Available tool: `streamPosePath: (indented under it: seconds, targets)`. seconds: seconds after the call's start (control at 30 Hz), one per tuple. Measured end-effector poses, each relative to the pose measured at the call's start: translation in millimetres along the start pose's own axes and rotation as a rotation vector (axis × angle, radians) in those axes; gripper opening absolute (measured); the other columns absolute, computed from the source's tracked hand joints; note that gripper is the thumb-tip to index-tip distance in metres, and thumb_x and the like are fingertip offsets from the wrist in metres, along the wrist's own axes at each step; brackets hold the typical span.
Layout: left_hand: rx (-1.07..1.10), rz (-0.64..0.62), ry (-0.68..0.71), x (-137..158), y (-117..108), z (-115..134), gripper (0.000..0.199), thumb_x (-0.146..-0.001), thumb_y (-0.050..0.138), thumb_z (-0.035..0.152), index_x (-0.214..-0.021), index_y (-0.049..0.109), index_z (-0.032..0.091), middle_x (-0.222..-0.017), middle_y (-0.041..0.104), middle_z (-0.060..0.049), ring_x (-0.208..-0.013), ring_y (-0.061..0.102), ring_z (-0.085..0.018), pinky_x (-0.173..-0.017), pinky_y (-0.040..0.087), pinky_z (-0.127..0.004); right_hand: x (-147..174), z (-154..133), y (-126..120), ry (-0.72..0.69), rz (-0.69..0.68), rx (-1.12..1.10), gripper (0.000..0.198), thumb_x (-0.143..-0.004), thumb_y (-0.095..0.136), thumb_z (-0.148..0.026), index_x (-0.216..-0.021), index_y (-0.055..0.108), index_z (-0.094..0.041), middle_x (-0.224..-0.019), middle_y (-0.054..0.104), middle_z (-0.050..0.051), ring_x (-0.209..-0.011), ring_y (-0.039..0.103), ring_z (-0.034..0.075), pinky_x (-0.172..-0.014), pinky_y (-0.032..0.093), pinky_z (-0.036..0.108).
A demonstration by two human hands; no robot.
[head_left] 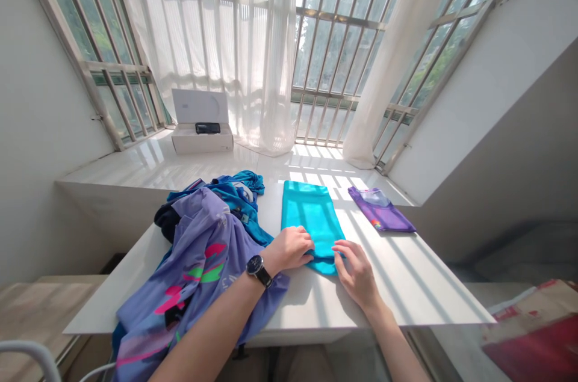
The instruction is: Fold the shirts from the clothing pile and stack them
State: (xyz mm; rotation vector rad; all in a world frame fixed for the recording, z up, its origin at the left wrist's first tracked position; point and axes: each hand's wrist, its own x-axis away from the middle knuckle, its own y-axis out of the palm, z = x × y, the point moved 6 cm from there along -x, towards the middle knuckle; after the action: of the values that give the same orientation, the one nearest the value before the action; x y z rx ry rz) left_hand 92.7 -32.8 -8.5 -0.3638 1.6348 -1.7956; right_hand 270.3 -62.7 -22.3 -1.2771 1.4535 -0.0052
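A folded turquoise garment (311, 210) lies on the white table in front of me, its near end turned in a loose fold. My left hand (291, 246), with a black-strapped watch (258, 269) on its wrist, is closed on the garment's near left edge. On the near right edge, the fingers and thumb of my right hand (354, 268) pinch the cloth. Close by my left forearm is a rumpled lavender garment (217, 261) with pink and green print. It lies over a heap of blue clothes (239, 198) and partly hangs off the table's front edge.
A folded purple garment (383, 213) lies to the right on the table (428, 286). At the back left, an open white box (203, 141) holds a black phone-like device (208, 128). Barred windows and a white curtain (217, 39) stand behind. A red and tan bag (537, 334) is at lower right.
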Motion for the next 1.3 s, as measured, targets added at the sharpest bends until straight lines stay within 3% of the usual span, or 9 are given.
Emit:
streamPosePath:
  seconds: [0.1,0.27,0.47,0.63,0.77,0.87,1.0,1.17,1.3]
  targets:
    - [-0.064,-0.035,-0.034,-2,5,2,0.029,-0.104,0.048,0.028,-0.086,0.068,0.019,-0.091,0.071,-0.006,-0.086,0.063,-0.021,-0.079,0.047,-0.033,3,-9,-2,-0.057,-0.030,-0.025,0.015,-0.098,0.052,-0.021,-0.100,0.067,-0.024,-0.100,0.071,0.008,-0.096,0.068,0.024,-0.086,0.059,0.043]
    - [0.054,0.053,-0.193,-4,15,-14,0.026,-0.105,0.045,0.032,-0.100,0.068,0.021,-0.093,0.073,-0.004,-0.087,0.065,-0.020,-0.079,0.048,-0.029,10,-23,8,-0.144,-0.181,-0.032,0.011,-0.094,0.059,-0.022,-0.102,0.067,-0.022,-0.097,0.073,0.009,-0.089,0.070,0.023,-0.079,0.060,0.038]
    - [0.240,0.139,-0.332,-6,23,-31,0.026,-0.105,0.045,0.034,-0.114,0.067,0.023,-0.101,0.076,-0.003,-0.093,0.069,-0.020,-0.082,0.052,-0.028,6,-27,13,-0.125,-0.316,-0.100,0.028,-0.087,0.062,-0.022,-0.114,0.068,-0.022,-0.114,0.073,0.013,-0.102,0.072,0.025,-0.086,0.062,0.038]
    - [0.234,0.160,-0.312,-3,14,-25,0.031,-0.104,0.039,0.020,-0.126,0.061,0.025,-0.117,0.070,-0.004,-0.091,0.068,-0.017,-0.081,0.052,-0.026,9,-17,12,-0.122,-0.288,-0.094,0.022,-0.087,0.056,-0.015,-0.103,0.070,-0.022,-0.109,0.073,0.011,-0.100,0.071,0.025,-0.086,0.061,0.039]
    - [0.207,0.106,-0.170,-1,6,-14,0.033,-0.101,0.039,0.014,-0.103,0.070,0.023,-0.145,0.055,-0.003,-0.102,0.065,-0.017,-0.088,0.052,-0.026,11,-9,14,-0.091,-0.236,-0.045,0.019,-0.094,0.052,-0.015,-0.099,0.068,-0.023,-0.099,0.074,0.009,-0.090,0.071,0.023,-0.081,0.060,0.038]
    - [0.169,0.047,-0.122,-1,6,-9,0.029,-0.099,0.044,0.016,-0.096,0.073,0.021,-0.131,0.064,-0.005,-0.105,0.062,-0.020,-0.096,0.050,-0.031,11,-6,15,-0.058,-0.213,-0.029,0.018,-0.098,0.050,-0.018,-0.105,0.066,-0.022,-0.098,0.075,0.008,-0.088,0.072,0.022,-0.080,0.060,0.036]
    - [0.099,0.033,-0.120,-1,5,-5,0.021,-0.098,0.054,0.025,-0.096,0.074,0.021,-0.101,0.071,-0.006,-0.096,0.062,-0.023,-0.091,0.050,-0.035,10,0,16,-0.024,-0.165,-0.011,0.020,-0.102,0.046,-0.022,-0.108,0.065,-0.022,-0.099,0.076,0.008,-0.088,0.073,0.023,-0.080,0.060,0.035]
    - [0.156,0.086,-0.075,2,2,-5,0.034,-0.094,0.066,0.052,-0.094,0.076,0.020,-0.118,0.070,-0.008,-0.099,0.062,-0.023,-0.089,0.050,-0.035,13,10,19,0.044,-0.144,0.042,0.022,-0.104,0.045,-0.027,-0.108,0.066,-0.021,-0.098,0.076,0.008,-0.088,0.074,0.024,-0.079,0.059,0.036]
    - [0.126,0.062,-0.059,3,7,-7,0.026,-0.093,0.070,0.045,-0.093,0.078,0.021,-0.119,0.070,-0.007,-0.104,0.063,-0.025,-0.090,0.049,-0.036,16,14,21,0.066,-0.143,0.027,0.024,-0.105,0.043,-0.028,-0.110,0.066,-0.021,-0.103,0.076,0.009,-0.092,0.073,0.024,-0.081,0.059,0.036]
